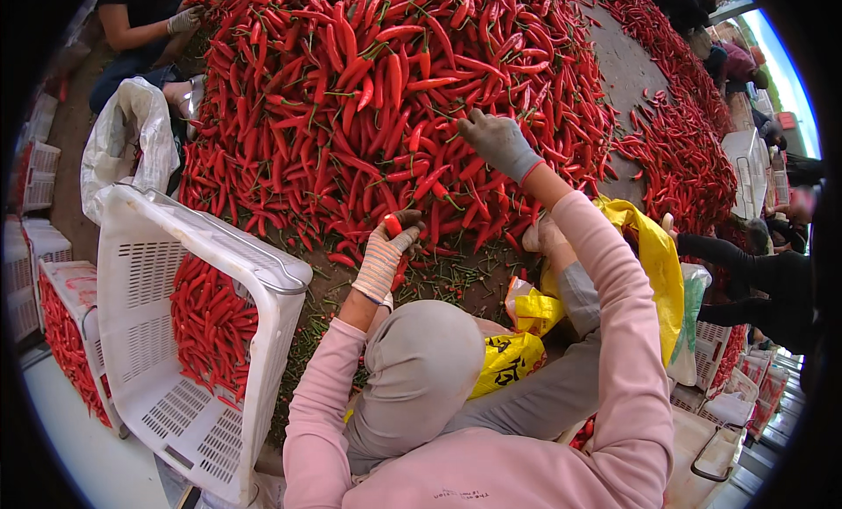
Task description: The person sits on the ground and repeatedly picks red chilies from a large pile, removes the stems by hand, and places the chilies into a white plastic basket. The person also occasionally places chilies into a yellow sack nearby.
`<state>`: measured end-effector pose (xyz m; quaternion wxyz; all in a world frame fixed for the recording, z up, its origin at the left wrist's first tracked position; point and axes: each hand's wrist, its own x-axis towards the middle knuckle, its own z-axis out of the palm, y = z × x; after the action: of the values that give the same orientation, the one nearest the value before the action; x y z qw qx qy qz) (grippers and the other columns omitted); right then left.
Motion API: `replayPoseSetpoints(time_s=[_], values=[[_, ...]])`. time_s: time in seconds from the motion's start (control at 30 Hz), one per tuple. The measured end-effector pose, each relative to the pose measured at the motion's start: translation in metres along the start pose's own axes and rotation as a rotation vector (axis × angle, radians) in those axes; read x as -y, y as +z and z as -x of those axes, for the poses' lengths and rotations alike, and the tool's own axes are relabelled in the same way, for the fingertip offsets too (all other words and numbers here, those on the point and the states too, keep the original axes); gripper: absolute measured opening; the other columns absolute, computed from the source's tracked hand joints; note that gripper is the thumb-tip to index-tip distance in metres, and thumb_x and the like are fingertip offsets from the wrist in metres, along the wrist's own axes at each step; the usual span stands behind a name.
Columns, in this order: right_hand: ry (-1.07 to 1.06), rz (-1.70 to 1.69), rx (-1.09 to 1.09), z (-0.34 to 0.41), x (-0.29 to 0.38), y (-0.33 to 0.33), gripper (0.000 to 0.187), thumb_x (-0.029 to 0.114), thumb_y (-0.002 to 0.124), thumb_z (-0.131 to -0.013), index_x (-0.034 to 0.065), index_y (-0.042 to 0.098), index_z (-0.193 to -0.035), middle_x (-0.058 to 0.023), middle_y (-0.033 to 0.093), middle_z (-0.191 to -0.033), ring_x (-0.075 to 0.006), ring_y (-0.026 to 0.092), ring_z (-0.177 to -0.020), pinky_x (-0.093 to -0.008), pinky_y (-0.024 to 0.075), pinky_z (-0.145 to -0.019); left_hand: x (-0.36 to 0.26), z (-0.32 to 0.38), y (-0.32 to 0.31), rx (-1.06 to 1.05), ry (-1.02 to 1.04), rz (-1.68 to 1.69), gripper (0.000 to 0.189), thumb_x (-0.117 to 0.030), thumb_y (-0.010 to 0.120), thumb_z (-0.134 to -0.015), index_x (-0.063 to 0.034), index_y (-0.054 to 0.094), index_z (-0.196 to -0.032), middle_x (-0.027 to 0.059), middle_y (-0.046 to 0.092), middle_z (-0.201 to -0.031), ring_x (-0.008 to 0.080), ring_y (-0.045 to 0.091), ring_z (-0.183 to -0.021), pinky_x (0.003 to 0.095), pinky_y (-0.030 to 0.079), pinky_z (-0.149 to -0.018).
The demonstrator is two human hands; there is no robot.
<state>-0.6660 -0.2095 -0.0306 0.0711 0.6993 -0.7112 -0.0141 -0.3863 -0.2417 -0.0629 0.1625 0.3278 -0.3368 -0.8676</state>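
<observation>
My left hand (387, 249), in a striped, dirt-stained glove, is closed around red chili peppers (393, 225). One blunt red end shows above the fingers, and more red shows below the palm. Over the heaped chili peppers (395, 114), my right hand (495, 139) reaches out in a grey glove with a red cuff edge. Its fingers are bent down at the pile beside a green stem, and whether they pinch anything is hidden. Left of my knees a white slatted plastic crate (148, 325) stands tilted, with red peppers (214, 328) inside.
Loose green stems (454, 275) litter the ground by my legs. A yellow sack (648, 265) lies on the right and a white woven sack (128, 127) on the left. Another person's gloved hand (185, 20) is at the pile's far left. More filled crates (72, 338) stand at left.
</observation>
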Motion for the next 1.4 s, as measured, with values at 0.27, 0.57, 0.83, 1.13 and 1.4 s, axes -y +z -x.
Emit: replayPoseSetpoints(time_s=[0.27,0.57,0.83,1.13,1.4], values=[[0.034,-0.754,-0.198,-0.014,0.108,-0.046,0.025,0.029,0.059,-0.088,0.0044,0.062,-0.085,-0.0109,0.056,-0.081,-0.03,0.062,-0.074,-0.039,0.0506,-0.063,-0.009,-0.033,0.002,0.106,0.178,0.036,0.03,-0.015,0.069,-0.086,-0.0041,0.058,-0.111,0.0032,0.066,-0.093,0.013,0.063,-0.083,0.0277,0.051,-0.069],[-0.113,-1.451,1.006,0.039,0.136,-0.025,0.037,0.036,0.05,-0.096,0.002,0.063,-0.097,-0.006,0.062,-0.086,-0.0149,0.058,-0.079,-0.0292,0.0461,-0.072,0.012,0.015,-0.079,0.291,0.196,-1.718,0.052,-0.021,0.068,-0.078,-0.0148,0.053,-0.127,0.0179,0.067,-0.092,0.0369,0.064,-0.086,0.0448,0.051,-0.074],[0.148,0.109,-0.334,-0.107,0.025,0.026,0.015,0.014,0.057,-0.08,0.0088,0.061,-0.094,-0.0087,0.059,-0.085,-0.0257,0.062,-0.076,-0.0396,0.0462,-0.061,0.029,0.031,-0.107,-0.143,0.039,-0.099,0.046,-0.007,0.06,-0.088,-0.0016,0.047,-0.131,0.0075,0.063,-0.077,0.0164,0.061,-0.067,0.0294,0.052,-0.068],[0.337,-0.113,-0.132,-0.071,0.051,0.017,0.02,0.02,0.062,-0.079,0.0063,0.058,-0.093,-0.0113,0.059,-0.081,-0.0231,0.062,-0.065,-0.0353,0.0441,-0.047,-0.022,-0.034,-0.022,-0.145,0.098,0.13,0.045,-0.008,0.065,-0.087,-0.0094,0.052,-0.13,0.0044,0.062,-0.117,0.0084,0.059,-0.079,0.0289,0.052,-0.083],[0.401,-1.187,0.006,-0.004,0.089,-0.027,0.03,0.031,0.052,-0.095,0.0012,0.058,-0.096,-0.0108,0.062,-0.085,-0.0262,0.063,-0.086,-0.0379,0.048,-0.073,0.006,-0.078,0.002,-0.088,0.017,-0.313,0.049,-0.012,0.08,-0.076,-0.0074,0.054,-0.118,0.0035,0.061,-0.1,0.0129,0.061,-0.086,0.0238,0.052,-0.071]])
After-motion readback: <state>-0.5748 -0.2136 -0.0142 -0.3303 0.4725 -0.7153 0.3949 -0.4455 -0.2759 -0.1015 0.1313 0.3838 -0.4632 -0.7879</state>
